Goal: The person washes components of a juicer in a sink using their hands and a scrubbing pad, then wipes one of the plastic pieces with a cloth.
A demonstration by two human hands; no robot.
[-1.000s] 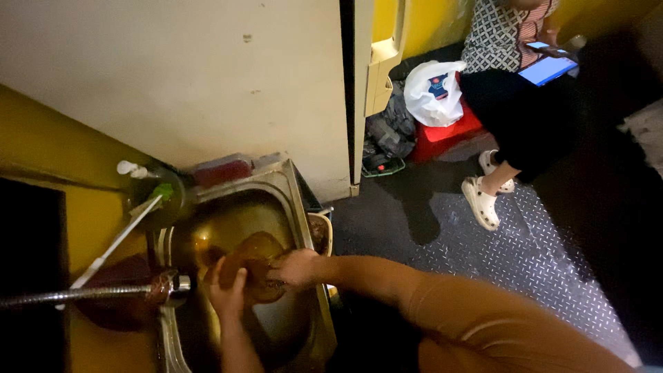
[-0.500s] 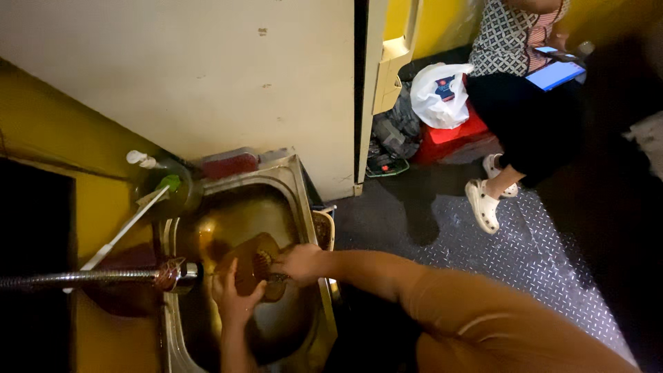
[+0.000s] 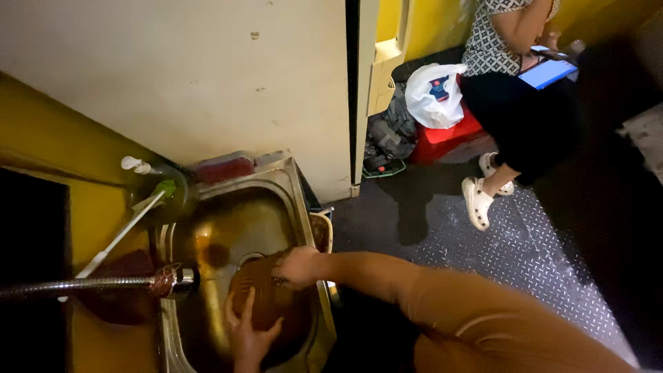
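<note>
A round brown dish (image 3: 266,300) lies in a steel sink (image 3: 290,183) at the lower left. My left hand (image 3: 247,333) is spread flat against the dish's near edge, fingers apart. My right hand (image 3: 297,266) comes from the right in an orange-brown sleeve and presses on the dish's far rim, with something small and dark under its fingers that I cannot make out. A flexible metal hose with a tap head (image 3: 173,281) reaches in from the left, just left of the dish.
A white-handled brush with a green head (image 3: 155,197) leans at the sink's back corner beside a red box (image 3: 221,168). A person (image 3: 525,97) sits on a red stool at top right holding a tablet, beside a white plastic bag (image 3: 435,93). Metal tread flooring (image 3: 525,262) lies to the right.
The view has shifted slightly. My hands stay on the dish; my left hand has slid lower along its near edge and my right hand sits on the far rim.
</note>
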